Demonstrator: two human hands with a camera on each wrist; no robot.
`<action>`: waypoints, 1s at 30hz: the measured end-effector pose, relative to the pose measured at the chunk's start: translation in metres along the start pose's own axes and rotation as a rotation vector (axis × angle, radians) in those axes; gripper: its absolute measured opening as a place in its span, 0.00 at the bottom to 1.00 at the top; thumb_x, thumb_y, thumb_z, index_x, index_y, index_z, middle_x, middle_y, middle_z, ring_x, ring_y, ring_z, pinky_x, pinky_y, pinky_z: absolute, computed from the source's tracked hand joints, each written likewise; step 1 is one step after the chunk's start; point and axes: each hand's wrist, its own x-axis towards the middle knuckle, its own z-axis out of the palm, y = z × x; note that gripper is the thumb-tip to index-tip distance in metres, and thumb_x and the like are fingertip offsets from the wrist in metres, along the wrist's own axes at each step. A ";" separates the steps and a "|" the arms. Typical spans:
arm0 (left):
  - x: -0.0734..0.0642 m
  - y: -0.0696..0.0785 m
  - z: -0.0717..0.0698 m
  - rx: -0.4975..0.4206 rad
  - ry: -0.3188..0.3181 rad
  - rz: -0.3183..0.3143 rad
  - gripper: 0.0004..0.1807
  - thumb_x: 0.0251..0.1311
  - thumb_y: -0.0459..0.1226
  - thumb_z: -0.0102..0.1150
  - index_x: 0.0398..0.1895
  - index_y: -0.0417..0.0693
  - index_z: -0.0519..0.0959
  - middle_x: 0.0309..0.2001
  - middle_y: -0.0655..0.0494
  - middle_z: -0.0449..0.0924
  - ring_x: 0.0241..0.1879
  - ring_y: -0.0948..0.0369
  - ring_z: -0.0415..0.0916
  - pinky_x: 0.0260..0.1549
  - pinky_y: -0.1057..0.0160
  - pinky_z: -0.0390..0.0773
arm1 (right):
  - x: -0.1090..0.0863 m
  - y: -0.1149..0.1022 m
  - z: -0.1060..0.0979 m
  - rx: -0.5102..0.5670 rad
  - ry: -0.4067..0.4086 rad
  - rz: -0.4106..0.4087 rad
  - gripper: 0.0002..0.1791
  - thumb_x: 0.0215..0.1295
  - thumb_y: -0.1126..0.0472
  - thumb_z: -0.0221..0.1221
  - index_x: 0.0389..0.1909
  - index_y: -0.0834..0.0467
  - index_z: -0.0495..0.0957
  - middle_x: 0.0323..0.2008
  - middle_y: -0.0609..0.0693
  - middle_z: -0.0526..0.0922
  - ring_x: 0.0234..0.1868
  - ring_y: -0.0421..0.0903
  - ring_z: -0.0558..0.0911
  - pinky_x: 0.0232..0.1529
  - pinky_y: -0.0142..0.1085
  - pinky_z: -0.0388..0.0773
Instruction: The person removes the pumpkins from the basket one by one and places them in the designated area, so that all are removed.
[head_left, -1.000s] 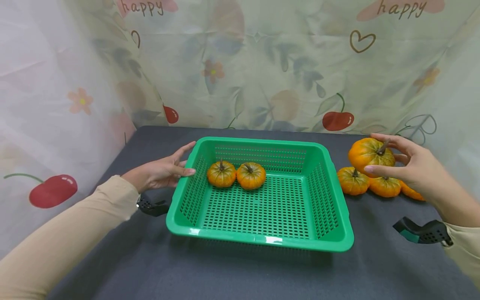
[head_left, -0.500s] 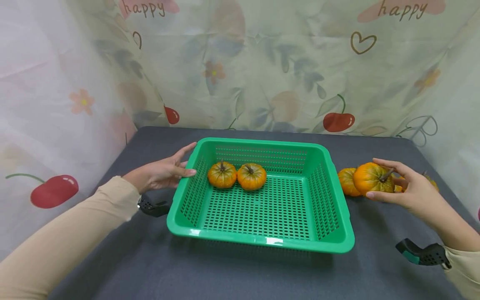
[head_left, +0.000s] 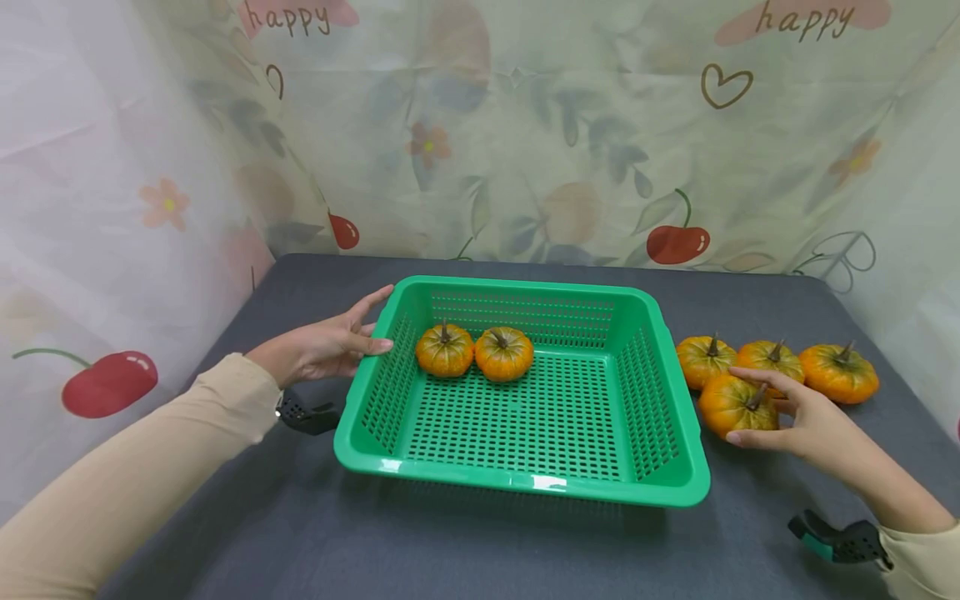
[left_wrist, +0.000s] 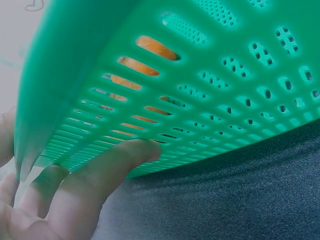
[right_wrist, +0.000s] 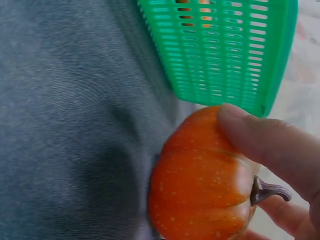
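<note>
In the head view my left hand (head_left: 322, 343) holds the left rim of a green plastic basket (head_left: 517, 482), thumb over the edge. The left wrist view shows its fingers (left_wrist: 95, 185) against the slotted outer wall. My right hand (head_left: 806, 417) grips a small orange pumpkin (head_left: 731, 408) by its sides, low over the table just right of the basket. Seen from the right wrist, the thumb (right_wrist: 270, 145) lies on the ribbed skin of that pumpkin (right_wrist: 200, 185), beside its dark stem. Two similar pumpkins, a left one (head_left: 444, 350) and a right one (head_left: 504, 354), sit side by side in the basket.
Behind the held pumpkin three more stand in a row: a left pumpkin (head_left: 705, 360), a middle pumpkin (head_left: 771, 357) and a right pumpkin (head_left: 838, 375). A dark grey cloth (head_left: 420, 550) covers the table. Printed curtains (head_left: 517, 150) enclose the back and sides.
My right hand has lowered the pumpkin from above the row toward the table in front of it, uncovering the row behind. The left hand and basket have stayed in place.
</note>
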 end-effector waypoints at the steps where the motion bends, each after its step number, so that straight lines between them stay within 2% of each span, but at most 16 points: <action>1: 0.000 0.000 0.000 0.000 0.000 0.000 0.53 0.67 0.28 0.52 0.74 0.82 0.29 0.78 0.46 0.38 0.55 0.47 0.77 0.51 0.41 0.78 | 0.000 0.001 0.001 -0.005 -0.011 0.000 0.46 0.56 0.50 0.70 0.72 0.58 0.59 0.67 0.69 0.60 0.57 0.62 0.68 0.51 0.65 0.68; 3: 0.000 0.000 0.000 0.003 -0.001 0.000 0.54 0.67 0.28 0.52 0.74 0.82 0.29 0.78 0.46 0.38 0.55 0.47 0.77 0.51 0.41 0.78 | 0.001 0.003 0.003 0.000 -0.043 0.009 0.46 0.57 0.50 0.69 0.72 0.59 0.58 0.68 0.72 0.57 0.59 0.73 0.64 0.50 0.68 0.67; 4: -0.001 0.000 0.000 0.004 -0.002 0.000 0.54 0.67 0.28 0.52 0.74 0.82 0.29 0.78 0.46 0.38 0.55 0.47 0.77 0.51 0.42 0.78 | 0.001 0.003 0.003 0.001 -0.056 0.014 0.46 0.57 0.50 0.69 0.72 0.60 0.58 0.69 0.72 0.55 0.60 0.74 0.63 0.50 0.68 0.67; 11: 0.000 0.001 -0.001 0.002 -0.003 -0.002 0.54 0.67 0.28 0.52 0.74 0.82 0.29 0.78 0.47 0.37 0.55 0.47 0.77 0.51 0.42 0.78 | 0.001 0.006 0.007 -0.009 -0.103 0.024 0.45 0.57 0.49 0.69 0.71 0.60 0.59 0.69 0.73 0.56 0.61 0.74 0.63 0.50 0.67 0.68; 21: 0.000 0.001 0.000 0.001 0.000 -0.001 0.53 0.67 0.28 0.52 0.74 0.81 0.29 0.78 0.47 0.36 0.56 0.47 0.77 0.51 0.43 0.78 | 0.003 0.010 0.010 -0.037 -0.119 0.008 0.45 0.57 0.48 0.68 0.71 0.61 0.60 0.68 0.76 0.55 0.59 0.77 0.64 0.50 0.68 0.68; 30: 0.000 0.000 0.000 -0.001 0.009 -0.001 0.53 0.67 0.28 0.53 0.74 0.82 0.30 0.78 0.47 0.37 0.54 0.47 0.78 0.50 0.43 0.79 | 0.003 0.011 0.010 -0.028 -0.135 -0.009 0.44 0.58 0.50 0.68 0.71 0.60 0.60 0.68 0.76 0.54 0.61 0.74 0.63 0.51 0.67 0.68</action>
